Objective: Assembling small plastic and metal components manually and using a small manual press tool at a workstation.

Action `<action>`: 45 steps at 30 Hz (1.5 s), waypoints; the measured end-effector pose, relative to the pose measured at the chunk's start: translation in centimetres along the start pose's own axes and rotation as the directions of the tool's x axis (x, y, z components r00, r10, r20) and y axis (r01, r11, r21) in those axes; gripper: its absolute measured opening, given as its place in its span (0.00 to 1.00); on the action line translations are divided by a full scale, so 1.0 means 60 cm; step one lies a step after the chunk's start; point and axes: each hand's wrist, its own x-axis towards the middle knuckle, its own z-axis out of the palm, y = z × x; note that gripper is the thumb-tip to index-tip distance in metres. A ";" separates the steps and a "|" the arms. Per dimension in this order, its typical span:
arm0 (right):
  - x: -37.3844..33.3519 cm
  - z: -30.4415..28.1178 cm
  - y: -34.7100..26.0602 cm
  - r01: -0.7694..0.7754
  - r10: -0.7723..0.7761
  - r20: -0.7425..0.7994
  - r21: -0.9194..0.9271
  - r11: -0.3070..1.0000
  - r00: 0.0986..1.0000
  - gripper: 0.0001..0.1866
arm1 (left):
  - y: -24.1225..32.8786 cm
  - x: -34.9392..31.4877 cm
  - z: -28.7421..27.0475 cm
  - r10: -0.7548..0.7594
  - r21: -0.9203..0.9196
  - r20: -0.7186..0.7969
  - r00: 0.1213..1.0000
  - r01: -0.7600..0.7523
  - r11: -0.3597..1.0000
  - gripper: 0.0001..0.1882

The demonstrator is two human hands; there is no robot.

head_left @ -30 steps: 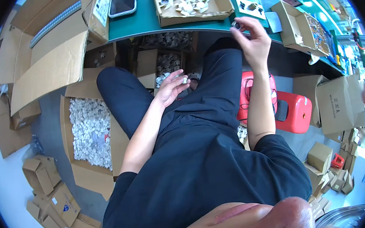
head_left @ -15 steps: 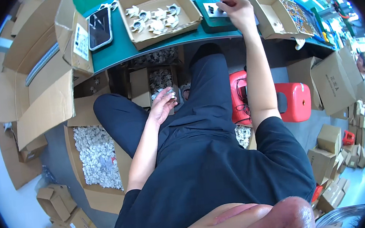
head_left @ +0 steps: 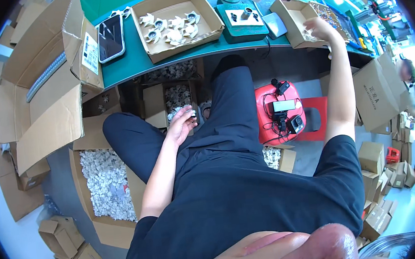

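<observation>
Left hand: the bare left hand (head_left: 181, 127), low between the thighs, pinches a small pale-and-dark part (head_left: 194, 114) at its fingertips; its exact shape is too small to tell.
Right hand: the bare right hand (head_left: 321, 28), arm outstretched, fingers loosely bent and pointing left; whether anything sits between them I cannot tell.
Under the right fingers: an open tan cardboard box (head_left: 286, 25) with a few small white pieces (head_left: 309, 35), just beside the fingertips.
Cylinder: a short dark-grey metal cylinder (head_left: 247, 12) stands with its long axis upright on a green press base (head_left: 246, 36), left of the right hand, which is the nearer one.
Further left: a shallow tan cardboard tray (head_left: 180, 48) holding white finned plastic impellers (head_left: 176, 36).
</observation>
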 end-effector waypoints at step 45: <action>-0.022 0.105 -0.377 0.534 -0.444 -0.761 -0.152 0.831 0.473 0.14 | 0.003 -0.001 0.011 -0.058 0.089 -0.017 0.998 0.059 0.994 0.18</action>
